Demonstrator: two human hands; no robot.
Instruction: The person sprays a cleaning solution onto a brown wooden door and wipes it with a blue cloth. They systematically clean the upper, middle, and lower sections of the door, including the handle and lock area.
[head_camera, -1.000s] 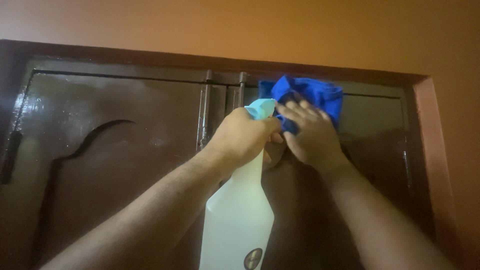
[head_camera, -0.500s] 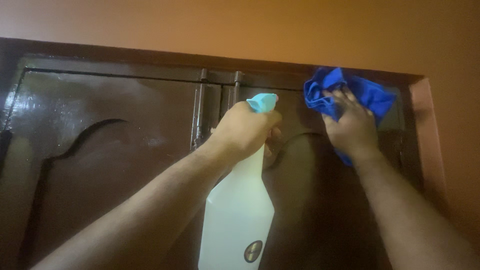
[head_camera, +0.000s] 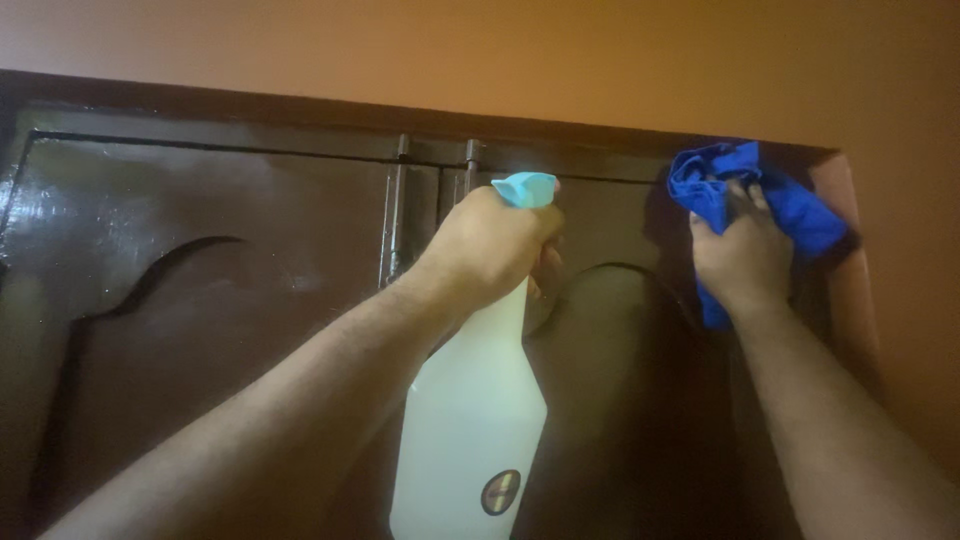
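Note:
My left hand grips the neck of a white spray bottle with a light blue nozzle, held up in front of the dark brown wooden cupboard doors. My right hand presses a crumpled blue cloth against the top right corner of the right door, close to the door frame. The bottle's nozzle points at the upper part of the right door.
Two glossy dark doors with curved raised panels meet at a vertical seam with hinges. An orange wall runs above the frame and down the right side.
My right hand with the blue cloth has slid to the right along the door's top, from next to the bottle to the top right corner. The left hand keeps the bottle almost still.

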